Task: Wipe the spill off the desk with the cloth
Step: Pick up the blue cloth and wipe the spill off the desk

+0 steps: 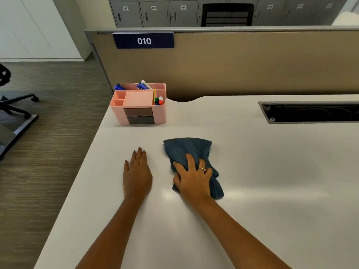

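Note:
A dark blue cloth (pixel 186 149) lies bunched on the white desk (pixel 262 171), a little left of its middle. My right hand (pixel 192 177) presses down on the cloth's near half, fingers curled into the fabric, a ring on one finger. My left hand (pixel 137 171) rests flat on the bare desk just left of the cloth, fingers together and holding nothing. I cannot make out any spill on the desk surface; whatever lies under the cloth is hidden.
A pink desk organiser (pixel 138 104) with pens stands at the desk's far left corner. A cable slot (pixel 310 112) opens at the far right. A tan partition (pixel 233 63) backs the desk. The desk's left edge drops to the floor, where an office chair base (pixel 17 105) stands.

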`<state>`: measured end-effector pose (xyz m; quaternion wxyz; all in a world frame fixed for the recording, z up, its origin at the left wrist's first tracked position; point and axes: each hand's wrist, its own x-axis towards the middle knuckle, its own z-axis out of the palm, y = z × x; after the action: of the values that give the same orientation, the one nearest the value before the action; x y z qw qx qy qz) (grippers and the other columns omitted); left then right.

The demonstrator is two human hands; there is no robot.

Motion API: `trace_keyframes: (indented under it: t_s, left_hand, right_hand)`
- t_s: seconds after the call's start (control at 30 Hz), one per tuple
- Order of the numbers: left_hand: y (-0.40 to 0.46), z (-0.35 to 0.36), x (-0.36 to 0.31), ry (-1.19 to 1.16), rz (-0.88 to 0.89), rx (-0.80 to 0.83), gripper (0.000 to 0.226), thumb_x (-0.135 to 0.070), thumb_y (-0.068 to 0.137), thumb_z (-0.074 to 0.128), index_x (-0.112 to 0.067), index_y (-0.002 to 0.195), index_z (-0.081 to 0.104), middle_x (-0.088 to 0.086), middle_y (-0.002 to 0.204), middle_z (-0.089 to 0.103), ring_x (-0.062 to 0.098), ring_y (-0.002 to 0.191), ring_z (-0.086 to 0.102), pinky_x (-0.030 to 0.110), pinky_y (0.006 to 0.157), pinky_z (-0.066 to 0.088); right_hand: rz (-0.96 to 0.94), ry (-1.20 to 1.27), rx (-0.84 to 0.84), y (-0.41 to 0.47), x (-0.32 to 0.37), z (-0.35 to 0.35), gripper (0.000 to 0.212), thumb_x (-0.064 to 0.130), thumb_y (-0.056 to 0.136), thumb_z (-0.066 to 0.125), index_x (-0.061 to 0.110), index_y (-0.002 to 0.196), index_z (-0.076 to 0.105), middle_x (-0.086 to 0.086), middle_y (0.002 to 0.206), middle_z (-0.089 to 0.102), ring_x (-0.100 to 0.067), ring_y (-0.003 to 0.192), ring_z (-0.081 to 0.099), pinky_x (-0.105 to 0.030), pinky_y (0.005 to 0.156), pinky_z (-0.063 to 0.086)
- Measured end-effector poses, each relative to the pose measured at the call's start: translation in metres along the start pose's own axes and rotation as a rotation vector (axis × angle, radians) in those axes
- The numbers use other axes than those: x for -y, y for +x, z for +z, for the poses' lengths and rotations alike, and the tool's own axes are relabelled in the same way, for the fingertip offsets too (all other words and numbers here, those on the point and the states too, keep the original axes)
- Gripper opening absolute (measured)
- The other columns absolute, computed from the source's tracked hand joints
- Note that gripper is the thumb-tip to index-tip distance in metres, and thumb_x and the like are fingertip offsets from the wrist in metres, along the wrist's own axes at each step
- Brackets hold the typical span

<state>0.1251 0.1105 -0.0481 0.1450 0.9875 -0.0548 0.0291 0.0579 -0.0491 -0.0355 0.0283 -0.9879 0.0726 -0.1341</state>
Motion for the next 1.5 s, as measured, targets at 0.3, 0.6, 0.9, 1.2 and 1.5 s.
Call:
trace_keyframes:
  t_s: [0.3,0.6,0.9,1.2,1.5]
  left_hand:
    - [-0.004,0.000,0.002,-0.025,0.038,-0.032,0.051,-0.009,0.096,0.029,-0.009,0.147,0.022,0.005,0.158,0.019,0.019,0.147,0.012,0.041,0.119,0.010]
    - [-0.025,-0.007,0.002,-0.102,0.032,-0.042,0.052,-0.003,0.094,0.031,-0.010,0.145,0.028,0.004,0.156,0.026,0.017,0.146,0.016,0.040,0.120,0.012]
    - [-0.093,-0.009,-0.027,-0.070,-0.082,-0.049,0.055,0.000,0.092,0.032,-0.010,0.146,0.026,0.003,0.157,0.023,0.017,0.146,0.015,0.040,0.120,0.013]
    - [-0.135,0.005,-0.065,-0.048,-0.146,-0.066,0.054,0.000,0.093,0.031,-0.010,0.146,0.028,0.002,0.156,0.024,0.017,0.146,0.016,0.041,0.120,0.014]
    - [-0.147,0.007,-0.074,-0.045,-0.161,-0.104,0.052,-0.002,0.092,0.034,-0.009,0.143,0.033,0.003,0.154,0.030,0.017,0.144,0.021,0.042,0.118,0.017]
  right_hand:
    - [0.171,-0.040,-0.053,0.048,-0.079,0.008,0.028,0.031,0.079,0.067,0.024,0.106,0.068,-0.016,0.129,0.058,-0.050,0.101,0.055,-0.056,0.074,0.045]
    - [0.249,-0.099,-0.036,0.008,-0.156,-0.009,0.030,0.030,0.088,0.055,0.021,0.116,0.062,-0.017,0.137,0.050,-0.048,0.105,0.050,-0.055,0.079,0.045]
    - [0.046,0.039,0.028,-0.085,-0.077,-0.035,0.030,0.037,0.069,0.070,0.030,0.098,0.068,-0.007,0.123,0.063,-0.040,0.096,0.060,-0.047,0.069,0.049]
    - [-0.124,0.062,0.072,-0.052,-0.141,-0.039,0.030,0.038,0.077,0.068,0.037,0.107,0.068,-0.002,0.132,0.059,-0.041,0.107,0.058,-0.052,0.078,0.048]
    - [0.125,-0.017,0.035,-0.079,-0.300,-0.052,0.029,0.031,0.085,0.058,0.025,0.113,0.066,-0.013,0.135,0.053,-0.046,0.102,0.052,-0.051,0.076,0.045]
